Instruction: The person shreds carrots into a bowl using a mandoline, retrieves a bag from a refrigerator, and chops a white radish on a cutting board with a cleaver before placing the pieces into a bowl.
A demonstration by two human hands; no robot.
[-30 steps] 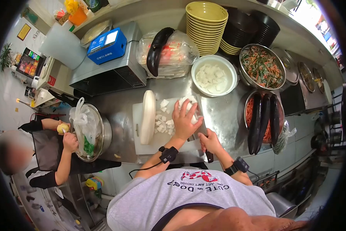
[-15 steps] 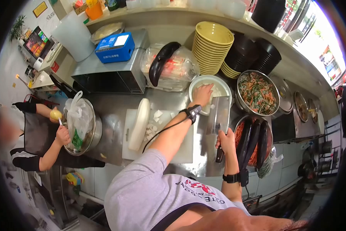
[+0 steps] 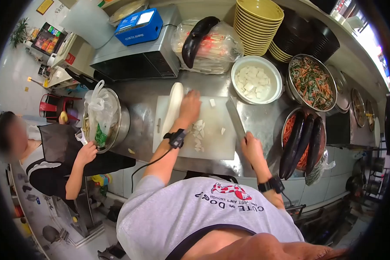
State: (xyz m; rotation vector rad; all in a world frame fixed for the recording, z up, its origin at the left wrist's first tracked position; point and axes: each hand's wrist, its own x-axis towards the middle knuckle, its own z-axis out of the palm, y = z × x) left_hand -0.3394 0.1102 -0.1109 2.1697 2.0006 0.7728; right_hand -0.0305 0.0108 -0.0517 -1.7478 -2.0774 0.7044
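Note:
My left hand (image 3: 189,107) rests on the white cutting board (image 3: 216,143), its fingers against the long peeled white vegetable (image 3: 172,106) lying along the board's left side. A few cut white chunks (image 3: 199,130) lie scattered just right of that hand. My right hand (image 3: 251,148) grips the handle of a cleaver (image 3: 235,118), whose blade is tilted over the board's right edge. Behind the board stands a white bowl (image 3: 278,76) holding several white cubes.
A steel bowl of eggplants (image 3: 302,138) stands right of the board, a bowl of shredded vegetables (image 3: 312,82) and stacked yellow bowls (image 3: 258,26) behind. A bagged eggplant (image 3: 197,34) and oven (image 3: 136,60) sit at the back. On the left, another person (image 3: 52,151) works beside a steel pot (image 3: 121,117).
My left hand left the white bowl and came back to the long white vegetable on the board. The cleaver came down from beside the bowl to the board's right edge.

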